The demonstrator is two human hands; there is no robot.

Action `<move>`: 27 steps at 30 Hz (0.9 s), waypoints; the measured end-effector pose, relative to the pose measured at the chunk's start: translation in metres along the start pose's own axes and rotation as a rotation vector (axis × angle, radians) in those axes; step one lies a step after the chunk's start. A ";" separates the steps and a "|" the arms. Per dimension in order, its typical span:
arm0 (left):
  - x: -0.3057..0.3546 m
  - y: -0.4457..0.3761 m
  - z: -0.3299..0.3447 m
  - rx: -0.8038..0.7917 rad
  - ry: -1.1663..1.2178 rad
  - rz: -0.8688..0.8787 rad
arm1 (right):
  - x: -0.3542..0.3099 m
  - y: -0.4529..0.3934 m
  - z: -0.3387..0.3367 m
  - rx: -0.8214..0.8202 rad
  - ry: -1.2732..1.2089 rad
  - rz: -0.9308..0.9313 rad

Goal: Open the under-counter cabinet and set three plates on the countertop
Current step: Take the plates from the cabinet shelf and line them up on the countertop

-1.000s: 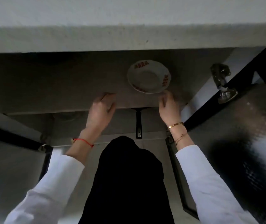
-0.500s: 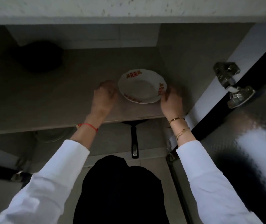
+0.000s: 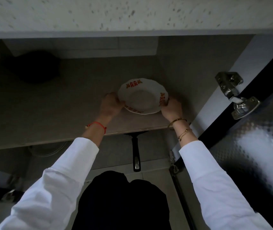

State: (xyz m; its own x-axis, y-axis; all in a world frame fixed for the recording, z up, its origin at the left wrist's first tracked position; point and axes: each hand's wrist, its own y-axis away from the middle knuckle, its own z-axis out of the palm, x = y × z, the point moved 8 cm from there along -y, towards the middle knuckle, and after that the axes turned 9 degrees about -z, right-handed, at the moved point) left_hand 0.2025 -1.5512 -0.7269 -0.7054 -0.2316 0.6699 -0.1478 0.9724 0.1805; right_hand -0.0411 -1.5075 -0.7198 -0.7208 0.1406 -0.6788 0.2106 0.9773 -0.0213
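Both hands clasp the plate [image 3: 142,97]: left hand [image 3: 110,104] on its left rim, right hand [image 3: 171,108] on its right. It sits on, or perhaps just above, the cabinet shelf [image 3: 66,113], below the speckled countertop [image 3: 132,12]; a pan handle [image 3: 136,153] hangs beneath.

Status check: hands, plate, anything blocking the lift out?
Left hand and right hand grip opposite rims of the plate. Plate on upper shelf, cabinet open. Countertop edge overhangs above.

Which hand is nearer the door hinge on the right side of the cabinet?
Right. The right hand grips the plate's right rim, on the side toward the hinge. The left hand holds the plate's left rim, farther from it.
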 end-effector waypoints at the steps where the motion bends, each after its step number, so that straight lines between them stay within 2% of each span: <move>1: 0.000 0.001 0.003 -0.037 -0.017 0.011 | 0.000 0.000 0.000 -0.007 -0.002 -0.006; 4: -0.002 0.005 0.004 -0.055 0.015 0.020 | -0.001 0.001 0.000 0.002 -0.020 -0.010; 21: -0.056 0.072 -0.022 0.082 0.283 -0.004 | -0.002 0.068 0.005 0.110 -0.120 -0.118; 27: -0.056 0.118 -0.054 0.123 0.247 -0.016 | -0.023 0.097 0.001 0.069 -0.101 -0.107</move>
State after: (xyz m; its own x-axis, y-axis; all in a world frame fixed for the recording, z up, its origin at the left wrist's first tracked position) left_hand 0.2620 -1.4254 -0.7048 -0.5139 -0.2318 0.8259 -0.2512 0.9613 0.1134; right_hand -0.0032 -1.4159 -0.7068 -0.6721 0.0161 -0.7403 0.1837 0.9721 -0.1457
